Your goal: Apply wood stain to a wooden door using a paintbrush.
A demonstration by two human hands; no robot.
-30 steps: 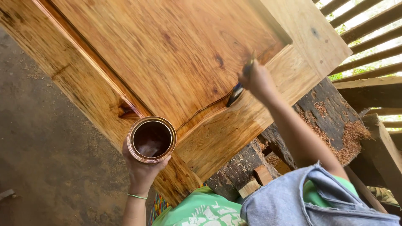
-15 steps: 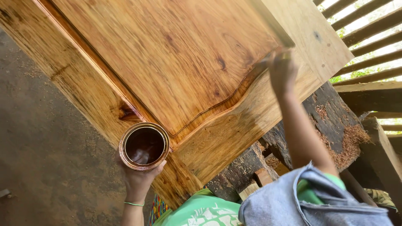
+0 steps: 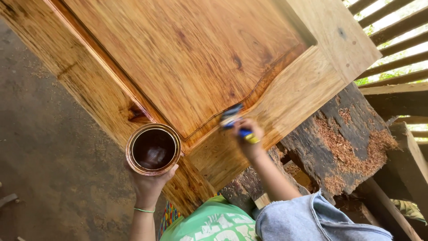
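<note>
- Head view, looking down: one door (image 3: 187, 67), one can (image 3: 154, 149), one brush (image 3: 234, 120) and two hands.
- Left hand (image 3: 149, 185), lower left of centre, cups the can from below, fingers curled around its base. A thin green band circles that wrist.
- Can is round and open, with dark brown liquid inside. Its rim overlaps the door's lower edge.
- Right hand (image 3: 249, 138), centre of frame, is closed around the brush handle, which is blue with a yellow end.
- Brush head touches the door at the curved groove between the raised panel and the frame rail.
- Door fills the upper half of the frame. Its wood is glossy orange-brown with strong grain; the far upper-right corner looks paler and duller.
- Door rests on one dark, rough log (image 3: 343, 138) at right, dusted with reddish sawdust.
- Floor (image 3: 49, 178) at left is bare grey-brown ground, open along the door's left edge.
- Wooden slats (image 3: 392, 35) in the upper right let in daylight and show green leaves behind.
- Bottom edge shows a green garment and a grey denim sleeve (image 3: 307, 221), close to the log.
</note>
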